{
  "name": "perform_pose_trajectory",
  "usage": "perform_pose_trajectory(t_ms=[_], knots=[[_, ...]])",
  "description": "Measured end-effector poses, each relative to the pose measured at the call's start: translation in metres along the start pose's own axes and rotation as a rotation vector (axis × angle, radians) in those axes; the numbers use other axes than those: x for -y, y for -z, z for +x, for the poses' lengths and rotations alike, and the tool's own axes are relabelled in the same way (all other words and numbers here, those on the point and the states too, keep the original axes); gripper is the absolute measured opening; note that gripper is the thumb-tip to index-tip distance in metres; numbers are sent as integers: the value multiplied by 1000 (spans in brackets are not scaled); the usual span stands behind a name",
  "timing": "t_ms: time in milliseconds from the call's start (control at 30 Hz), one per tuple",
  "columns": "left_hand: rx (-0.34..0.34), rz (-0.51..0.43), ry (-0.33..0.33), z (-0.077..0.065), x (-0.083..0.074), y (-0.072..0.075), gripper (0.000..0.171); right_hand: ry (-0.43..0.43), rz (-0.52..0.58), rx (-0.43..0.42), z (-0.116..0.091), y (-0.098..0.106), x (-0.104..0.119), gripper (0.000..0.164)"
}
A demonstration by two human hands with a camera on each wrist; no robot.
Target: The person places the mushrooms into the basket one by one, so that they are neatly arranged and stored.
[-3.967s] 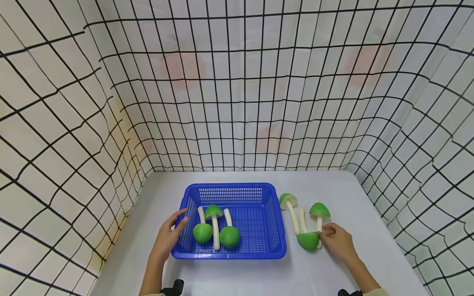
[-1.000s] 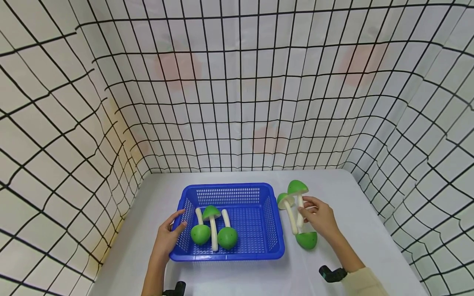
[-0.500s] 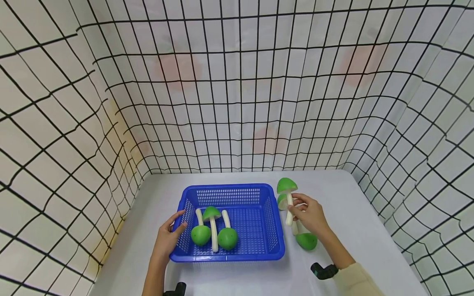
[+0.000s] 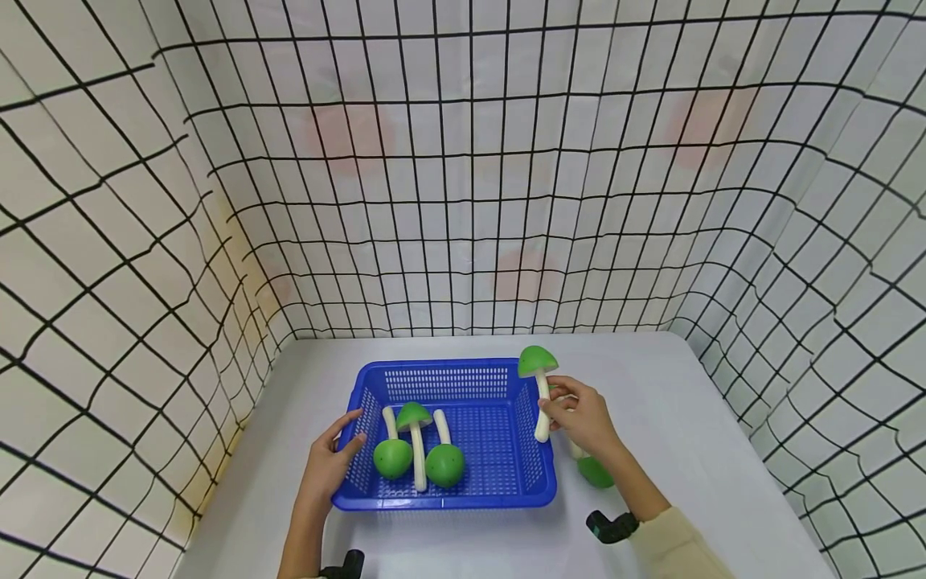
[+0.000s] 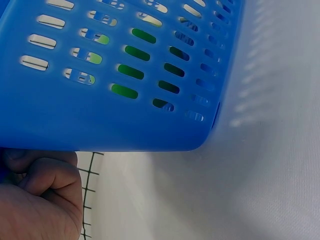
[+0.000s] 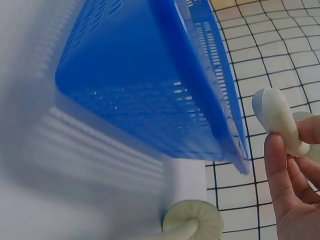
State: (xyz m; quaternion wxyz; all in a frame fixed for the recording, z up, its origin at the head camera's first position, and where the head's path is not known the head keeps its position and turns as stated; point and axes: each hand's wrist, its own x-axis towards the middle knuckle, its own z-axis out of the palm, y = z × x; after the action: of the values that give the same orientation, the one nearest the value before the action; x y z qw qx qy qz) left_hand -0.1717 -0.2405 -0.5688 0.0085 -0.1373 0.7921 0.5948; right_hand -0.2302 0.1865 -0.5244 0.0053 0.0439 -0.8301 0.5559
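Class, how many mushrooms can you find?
6: three mushrooms in the basket, one mushroom in the right hand, two mushrooms on the table right of the basket, partly hidden.

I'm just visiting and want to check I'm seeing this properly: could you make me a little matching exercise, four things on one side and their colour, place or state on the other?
Column one
1. Left hand
2. Right hand
3. Basket
4. Trio of mushrooms

Column two
A. Blue and slotted
B. Lying inside the basket
C. At the basket's left side
D. Pinching a single mushroom by its pale stem

Right pairs: 1-C, 2-D, 3-A, 4-B
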Motion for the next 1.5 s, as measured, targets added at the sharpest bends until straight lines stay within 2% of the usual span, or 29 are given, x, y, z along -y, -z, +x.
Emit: perform_pose_trajectory(t_ms=[100,433,933,1267,1500], knots=[[4,-20,-1,0,-1,0,48,5,13,7,0,-5,4,45],[2,0,-3,-1,-1,0,48,11,47,32,3,-19,9,47],[2,-3,1,0,0,0,48,71,0,61,1,-49,15,45],[-1,3,8,-1,-1,0,48,41,26,56,-2,-71,19,42],[-6,5,12,-1,-1,-1,49,27,-12,65,-2,-84,18,42]])
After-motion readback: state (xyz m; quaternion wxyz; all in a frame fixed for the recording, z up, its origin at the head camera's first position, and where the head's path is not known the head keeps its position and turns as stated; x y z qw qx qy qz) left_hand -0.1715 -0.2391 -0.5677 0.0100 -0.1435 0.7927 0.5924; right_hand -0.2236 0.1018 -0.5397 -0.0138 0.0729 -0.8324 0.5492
